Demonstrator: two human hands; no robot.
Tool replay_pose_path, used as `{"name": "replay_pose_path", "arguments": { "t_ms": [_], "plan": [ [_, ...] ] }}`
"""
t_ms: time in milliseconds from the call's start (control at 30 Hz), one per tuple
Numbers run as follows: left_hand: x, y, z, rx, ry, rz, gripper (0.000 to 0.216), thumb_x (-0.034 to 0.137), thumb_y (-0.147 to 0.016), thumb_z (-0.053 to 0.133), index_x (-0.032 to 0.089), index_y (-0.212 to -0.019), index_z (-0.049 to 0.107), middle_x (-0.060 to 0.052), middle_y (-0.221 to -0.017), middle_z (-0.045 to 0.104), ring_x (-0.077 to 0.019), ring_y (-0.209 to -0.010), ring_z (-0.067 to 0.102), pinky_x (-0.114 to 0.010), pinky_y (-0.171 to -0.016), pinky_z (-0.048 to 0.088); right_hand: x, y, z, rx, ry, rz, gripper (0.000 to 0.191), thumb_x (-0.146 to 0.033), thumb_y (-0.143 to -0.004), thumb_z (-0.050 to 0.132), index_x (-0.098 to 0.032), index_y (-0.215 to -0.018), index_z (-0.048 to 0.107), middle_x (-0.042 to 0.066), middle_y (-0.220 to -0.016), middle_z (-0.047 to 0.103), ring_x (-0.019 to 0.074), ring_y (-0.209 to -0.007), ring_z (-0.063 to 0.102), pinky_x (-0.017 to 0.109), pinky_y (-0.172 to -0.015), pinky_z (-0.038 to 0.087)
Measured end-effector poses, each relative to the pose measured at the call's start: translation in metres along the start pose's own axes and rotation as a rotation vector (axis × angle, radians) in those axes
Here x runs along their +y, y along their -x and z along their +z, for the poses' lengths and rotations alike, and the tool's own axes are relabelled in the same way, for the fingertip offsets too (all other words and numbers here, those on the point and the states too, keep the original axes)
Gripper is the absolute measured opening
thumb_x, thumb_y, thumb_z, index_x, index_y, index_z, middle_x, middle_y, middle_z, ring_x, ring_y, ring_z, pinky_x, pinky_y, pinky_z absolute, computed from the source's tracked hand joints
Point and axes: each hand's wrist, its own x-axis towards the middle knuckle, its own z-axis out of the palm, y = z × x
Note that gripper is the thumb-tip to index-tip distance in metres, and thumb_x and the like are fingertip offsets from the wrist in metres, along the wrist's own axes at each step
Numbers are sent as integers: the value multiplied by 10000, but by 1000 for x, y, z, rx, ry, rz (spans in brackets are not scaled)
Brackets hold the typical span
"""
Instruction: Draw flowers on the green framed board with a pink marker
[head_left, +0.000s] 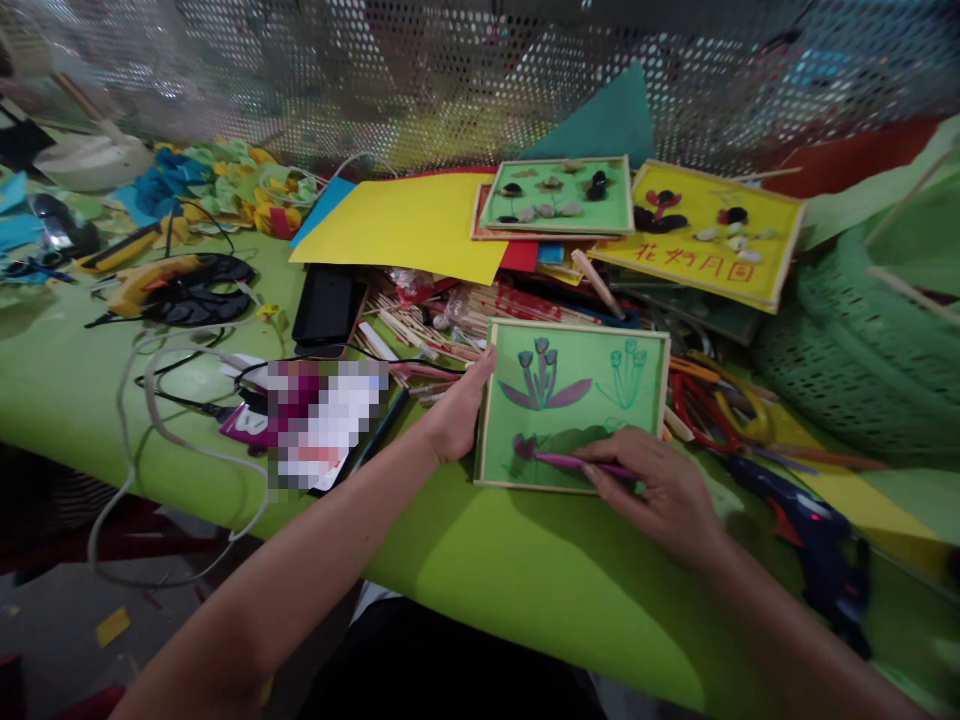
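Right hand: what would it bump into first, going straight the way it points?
Pen leading, the right hand would likely meet the frame at its left rim, then the left hand; depth is unclear.

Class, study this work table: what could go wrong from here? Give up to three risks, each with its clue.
1. Burn: the glue gun shows a red light, so it may be hot, and it lies near the right forearm.
2. Smudge: the right hand, holding a purple pen, is over the framed green picture and might smear its marks.
3. Snag: the white cable loops below the table's front edge and might catch.
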Motion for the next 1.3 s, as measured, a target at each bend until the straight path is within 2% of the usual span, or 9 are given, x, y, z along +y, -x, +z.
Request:
{"name": "replay_pose_path", "arguments": {
  "t_ms": [200,333,600,800,933,1100,1300],
  "plan": [
    [2,1,2,27,-16,-20,610,646,-987,491,195,-1340,700,-129,-1368,696,-346,-1329,621,-572,-1220,362,4,1,2,42,13,27,126,-226,-974,609,-254,-1013,726,26,-820,722,200,-709,674,318,-594,514],
    [2,1,1,18,-11,-17,612,654,-965,533,200,-1341,700,-129,-1357,702,-355,-1333,616,-580,-1219,360,6,2,3,49,9,40,125,-237,-973,613,-258,-1016,728,30,-831,729,203,-714,681,323,-597,521],
    [1,0,1,7,8,-4,612,640,-972,537,190,-1358,690,-136,-1374,690,-355,-1371,584,-566,-1239,331,3,0,1,25,-13,-2,117,-202,-973,615,-259,-1017,708,18,-820,720,189,-703,673,317,-588,518],
    [3,1,3,33,-2,-28,614,637,-979,525,226,-1419,642,-119,-1385,687,-346,-1389,569,-577,-1234,338,5,1,1,33,-2,4,128,-200,-980,612,-252,-1047,708,18,-835,727,187,-711,675,314,-595,516],
    [4,2,4,70,-12,-29,586,622,-981,530,212,-1375,672,-124,-1358,702,-354,-1382,574,-582,-1241,323,6,0,1,14,-15,-1,124,-187,-972,623,-251,-1035,707,14,-845,726,181,-725,676,304,-603,519],
    [2,0,2,37,9,-26,589,634,-988,508,191,-1319,708,-133,-1346,706,-350,-1369,586,-575,-1254,299,4,0,1,14,-15,-2,114,-190,-976,624,-243,-1030,709,19,-845,722,184,-728,672,306,-611,513],
    [1,-1,-2,5,14,-11,604,616,-988,525,198,-1406,648,-119,-1359,703,-327,-1348,608,-553,-1252,316,2,1,0,-31,-19,-27,146,-177,-982,610,-246,-1036,727,17,-832,709,176,-723,656,294,-612,489]
  ]
}}
